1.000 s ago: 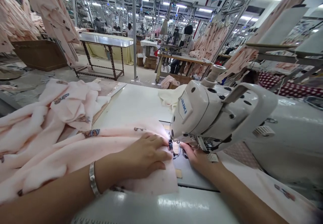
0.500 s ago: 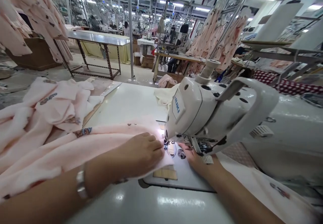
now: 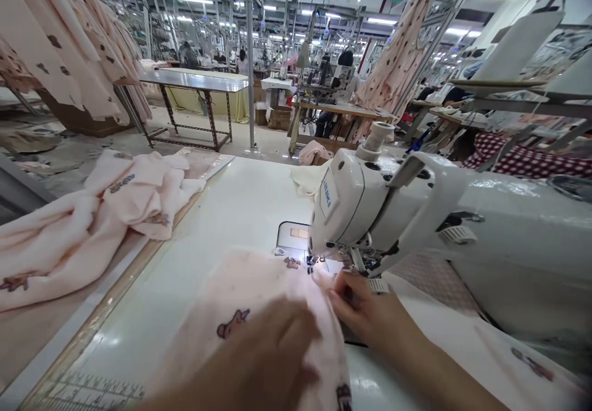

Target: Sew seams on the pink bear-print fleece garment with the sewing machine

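A pale pink printed fabric piece [image 3: 240, 287] lies on the bed of a white sewing machine [image 3: 383, 195], with its far corner at the needle and presser foot [image 3: 313, 264]. My right hand [image 3: 365, 303] is closed in a pinch on the fabric's right edge, just right of the needle. Over the middle of the same piece is my left hand [image 3: 272, 343], smeared by motion. Its fingers point down toward the cloth, and whether they grip it I cannot make out.
More pink fabric [image 3: 139, 195] is heaped at the table's left edge. A ruler strip [image 3: 92, 392] shows at the front left. Cream cloth [image 3: 308, 179] lies behind the machine head. Thread cones [image 3: 522, 47] stand at the upper right, and hanging pink garments [image 3: 74, 47] at the left.
My left hand has moved back toward me from the needle, and the fabric has swung round toward me. My right hand has come out from under the machine head and now pinches the fabric edge.
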Demonstrator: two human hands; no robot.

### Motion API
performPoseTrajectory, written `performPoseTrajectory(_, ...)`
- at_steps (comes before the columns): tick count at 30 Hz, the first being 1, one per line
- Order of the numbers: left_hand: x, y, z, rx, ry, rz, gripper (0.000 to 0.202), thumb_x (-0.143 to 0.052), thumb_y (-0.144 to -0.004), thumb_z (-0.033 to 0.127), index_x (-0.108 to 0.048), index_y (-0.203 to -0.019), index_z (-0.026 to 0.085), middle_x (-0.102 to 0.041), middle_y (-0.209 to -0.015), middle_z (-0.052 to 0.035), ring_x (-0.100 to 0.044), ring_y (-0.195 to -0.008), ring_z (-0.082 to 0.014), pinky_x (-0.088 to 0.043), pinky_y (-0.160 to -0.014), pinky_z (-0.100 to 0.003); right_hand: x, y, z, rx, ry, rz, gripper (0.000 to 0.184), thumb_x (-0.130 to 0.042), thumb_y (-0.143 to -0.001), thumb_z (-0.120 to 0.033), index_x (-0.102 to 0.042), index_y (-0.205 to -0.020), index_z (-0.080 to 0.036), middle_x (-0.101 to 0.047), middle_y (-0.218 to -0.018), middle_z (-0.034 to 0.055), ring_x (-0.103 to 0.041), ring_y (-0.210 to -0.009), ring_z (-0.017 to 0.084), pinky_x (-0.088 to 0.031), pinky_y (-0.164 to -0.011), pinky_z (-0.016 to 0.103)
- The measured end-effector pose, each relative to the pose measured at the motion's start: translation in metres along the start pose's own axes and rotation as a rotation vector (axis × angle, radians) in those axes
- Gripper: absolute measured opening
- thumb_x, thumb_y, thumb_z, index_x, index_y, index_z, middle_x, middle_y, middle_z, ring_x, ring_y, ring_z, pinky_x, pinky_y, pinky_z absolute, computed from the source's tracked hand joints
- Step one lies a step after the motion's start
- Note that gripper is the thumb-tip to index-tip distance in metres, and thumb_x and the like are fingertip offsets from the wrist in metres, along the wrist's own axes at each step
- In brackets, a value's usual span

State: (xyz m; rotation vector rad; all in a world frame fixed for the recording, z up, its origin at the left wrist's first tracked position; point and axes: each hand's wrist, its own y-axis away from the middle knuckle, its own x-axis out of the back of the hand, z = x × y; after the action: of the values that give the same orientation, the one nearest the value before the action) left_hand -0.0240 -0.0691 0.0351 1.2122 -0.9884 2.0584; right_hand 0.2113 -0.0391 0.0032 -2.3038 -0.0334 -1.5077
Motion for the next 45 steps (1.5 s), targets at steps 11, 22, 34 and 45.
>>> performPoseTrajectory(11, -0.036, -0.032, -0.047, 0.024, 0.069, -0.030, 0.038, -0.055, -0.088, 0.031, -0.050, -0.122, 0.015, -0.049, -0.134, -0.0127, -0.044, -0.123, -0.0292, -0.034, -0.108, -0.051, 0.001, 0.040, -0.024, 0.309, 0.336, -0.083, 0.052, -0.043, -0.094, -0.032, -0.035, -0.140, -0.008, -0.040, -0.144, 0.0159, -0.048, -0.126, 0.027, -0.054, -0.092, 0.043)
performPoseTrajectory(22, -0.038, -0.037, -0.053, 0.019, 0.015, -0.053, 0.036, -0.044, -0.094, 0.042, -0.050, -0.120, 0.018, -0.050, -0.135, -0.0094, -0.041, -0.128, -0.0272, -0.021, -0.113, -0.053, 0.002, 0.032, 0.002, 0.330, 0.475, -0.197, 0.057, -0.040, -0.095, -0.045, -0.038, -0.139, -0.009, -0.047, -0.136, 0.0169, -0.055, -0.118, 0.029, -0.053, -0.089, 0.056)
performPoseTrajectory(34, -0.038, -0.063, -0.070, 0.114, 0.029, -0.067, 0.038, -0.056, -0.087, 0.042, -0.051, -0.111, 0.012, -0.054, -0.130, -0.0168, -0.042, -0.130, -0.0297, -0.025, -0.113, -0.053, 0.001, 0.013, 0.009, 0.193, 0.526, -0.210, 0.049, -0.033, -0.095, -0.046, -0.058, -0.125, -0.015, -0.059, -0.126, 0.0148, -0.062, -0.106, 0.033, -0.055, -0.084, 0.054)
performPoseTrajectory(45, -0.038, -0.068, -0.074, 0.140, 0.047, -0.068, 0.055, -0.053, -0.088, 0.046, -0.044, -0.128, 0.010, -0.047, -0.138, -0.0163, -0.037, -0.133, -0.0281, -0.021, -0.115, -0.050, -0.006, 0.011, 0.020, 0.330, 0.634, -0.035, 0.044, -0.037, -0.094, -0.043, -0.068, -0.112, -0.017, -0.068, -0.111, 0.0111, -0.069, -0.091, 0.028, -0.060, -0.073, 0.042)
